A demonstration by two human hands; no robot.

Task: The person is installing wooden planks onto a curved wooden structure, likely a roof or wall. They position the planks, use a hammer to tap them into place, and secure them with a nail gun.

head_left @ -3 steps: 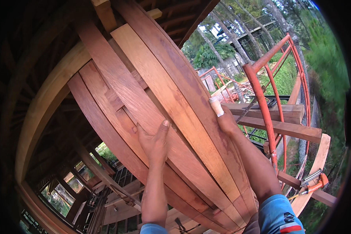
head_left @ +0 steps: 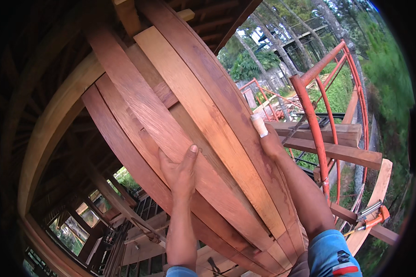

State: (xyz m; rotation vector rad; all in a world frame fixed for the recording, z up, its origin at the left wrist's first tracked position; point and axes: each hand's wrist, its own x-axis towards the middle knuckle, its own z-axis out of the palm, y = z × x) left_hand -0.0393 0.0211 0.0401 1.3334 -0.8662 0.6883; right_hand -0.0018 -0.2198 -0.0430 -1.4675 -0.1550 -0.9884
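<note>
A long reddish-brown wooden plank (head_left: pixel 145 108) slants across several other boards. My left hand (head_left: pixel 179 173) is closed around its left edge, with the thumb lying on its face and the other fingers hidden behind it. Just to its right runs a lighter yellowish board (head_left: pixel 208 111), a dark gap showing between the two. My right hand (head_left: pixel 269 141) is at the outer edge of a darker brown board (head_left: pixel 231 104). A pale wrap covers its thumb, which rests along that edge; the remaining fingers are out of sight behind the board.
An orange-red metal frame (head_left: pixel 312 124) stands to the right, beside stacked timber beams (head_left: pixel 346 150). An orange power tool (head_left: pixel 376 219) lies on a pale board at the lower right. A curved timber (head_left: pixel 34 152) arcs along the left, under a dark roof.
The reddish plank has shifted slightly left at its upper part, and the gap beside the yellowish board is wider. My left hand has moved a little left with it.
</note>
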